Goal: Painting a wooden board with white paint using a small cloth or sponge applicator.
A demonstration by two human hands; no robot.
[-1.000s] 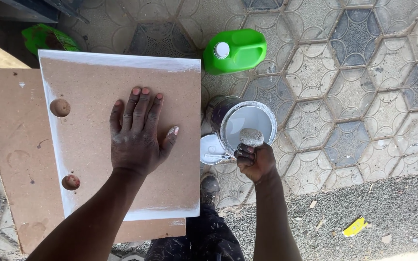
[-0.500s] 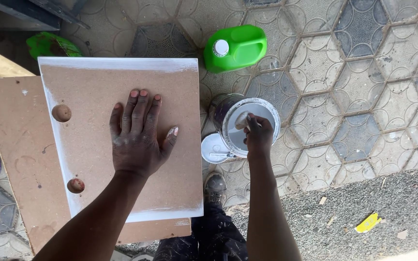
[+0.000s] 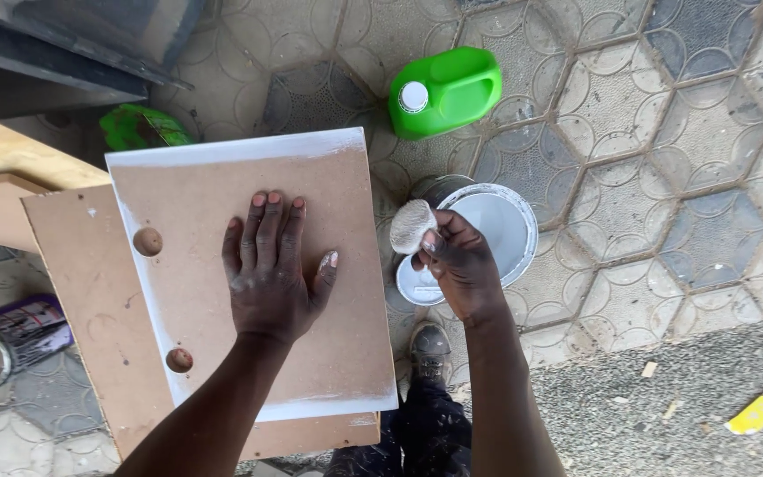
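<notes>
A green plastic jug [image 3: 443, 92] with a white cap lies on the patterned paving at 12 o'clock, and a crumpled green wrapper [image 3: 141, 128] sits at 10 o'clock beyond the board. A dark can with a purple label [image 3: 6, 340] rests at 8 o'clock, and a yellow scrap [image 3: 757, 412] lies on the gravel at 4 o'clock. Half a second ago the right hand [image 3: 461, 269] reached into the paint bucket [image 3: 496, 223]; it has now lifted clear, fingers closed around a paint brush [image 3: 411, 226] with whitened bristles, above the round lid [image 3: 419, 284]. The left hand [image 3: 268, 269] stays flat, fingers close together and thumb out, on the brown fibreboard panel [image 3: 249, 265] with white-painted edges and two round holes, at centre-left, stacked on a second board [image 3: 81, 300].
</notes>
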